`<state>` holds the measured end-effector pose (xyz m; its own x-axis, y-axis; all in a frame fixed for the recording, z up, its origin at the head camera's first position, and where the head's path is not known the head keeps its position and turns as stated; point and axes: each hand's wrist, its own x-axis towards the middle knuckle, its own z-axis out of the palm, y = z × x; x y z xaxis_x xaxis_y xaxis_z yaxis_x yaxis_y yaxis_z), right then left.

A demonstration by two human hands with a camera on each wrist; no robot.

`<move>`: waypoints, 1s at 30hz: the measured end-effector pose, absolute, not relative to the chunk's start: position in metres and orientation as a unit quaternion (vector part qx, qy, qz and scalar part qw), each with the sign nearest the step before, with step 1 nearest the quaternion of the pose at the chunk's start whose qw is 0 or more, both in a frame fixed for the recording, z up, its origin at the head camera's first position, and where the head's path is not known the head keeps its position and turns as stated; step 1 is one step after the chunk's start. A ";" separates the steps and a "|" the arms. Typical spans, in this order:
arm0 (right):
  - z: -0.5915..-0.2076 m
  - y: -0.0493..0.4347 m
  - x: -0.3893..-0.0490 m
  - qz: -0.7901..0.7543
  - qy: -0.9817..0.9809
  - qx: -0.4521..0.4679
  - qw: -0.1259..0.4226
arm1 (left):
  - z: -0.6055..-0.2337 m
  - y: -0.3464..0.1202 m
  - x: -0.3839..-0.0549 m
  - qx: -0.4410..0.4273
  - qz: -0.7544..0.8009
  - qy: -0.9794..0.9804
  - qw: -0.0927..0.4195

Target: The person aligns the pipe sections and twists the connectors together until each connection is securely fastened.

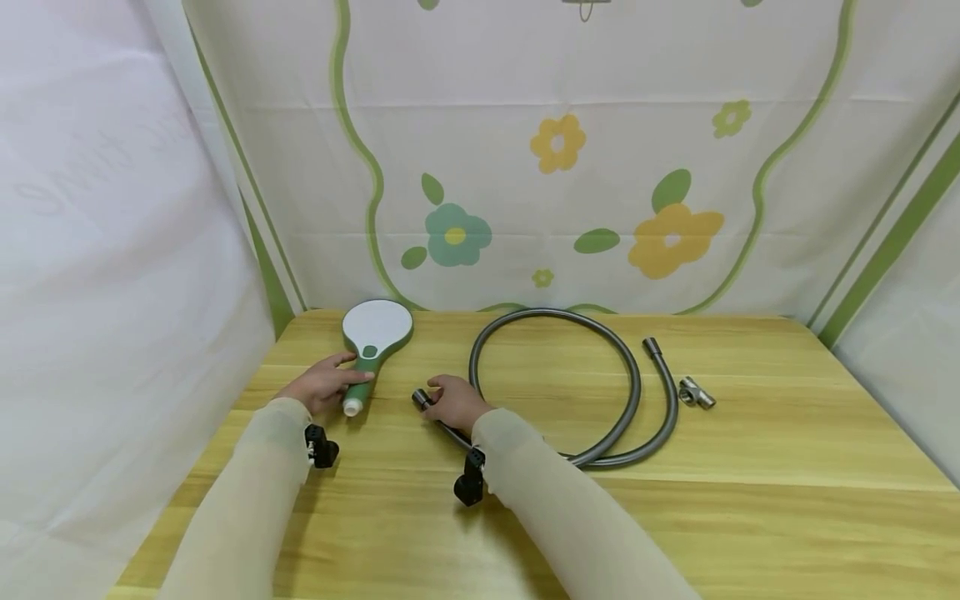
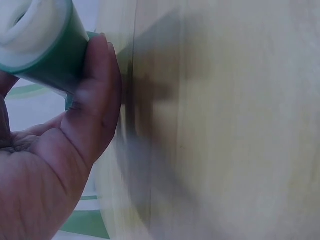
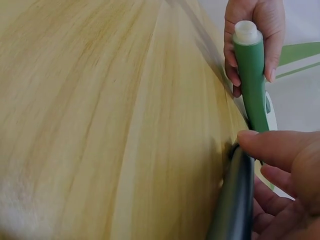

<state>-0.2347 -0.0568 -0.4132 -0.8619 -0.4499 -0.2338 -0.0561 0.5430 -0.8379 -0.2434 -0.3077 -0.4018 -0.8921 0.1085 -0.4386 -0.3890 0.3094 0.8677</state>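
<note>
Two things we see held: at the left of the wooden table, the left hand grips a green-handled shower head between thumb and fingers; then the right hand pinches a looped grey hose near one end; farthest right lies a metal fitting.

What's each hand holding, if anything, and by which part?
Left hand: shower head, by its green handle. Right hand: grey shower hose, near its end closest to the shower head.

Faint mirrored word "time" on white side cloth, adjoining letters too pale to read
</note>
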 end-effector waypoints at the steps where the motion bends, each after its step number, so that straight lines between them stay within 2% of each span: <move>1: -0.413 -0.057 -0.235 -0.453 0.853 -0.148 0.213 | -0.402 -0.308 -0.243 -0.088 0.582 0.779 0.215; 21: -0.421 -0.066 -0.235 -0.396 0.885 -0.152 0.191 | -0.401 -0.303 -0.237 -0.094 0.591 0.772 0.214; 30: -0.417 -0.063 -0.236 -0.421 0.870 -0.142 0.213 | -0.398 -0.301 -0.241 -0.108 0.589 0.772 0.215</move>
<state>-0.2363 -0.0632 -0.4168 -0.8687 -0.4270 -0.2512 -0.0676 0.6045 -0.7937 -0.2413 -0.3008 -0.3985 -0.8842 0.0872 -0.4589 -0.4196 0.2834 0.8623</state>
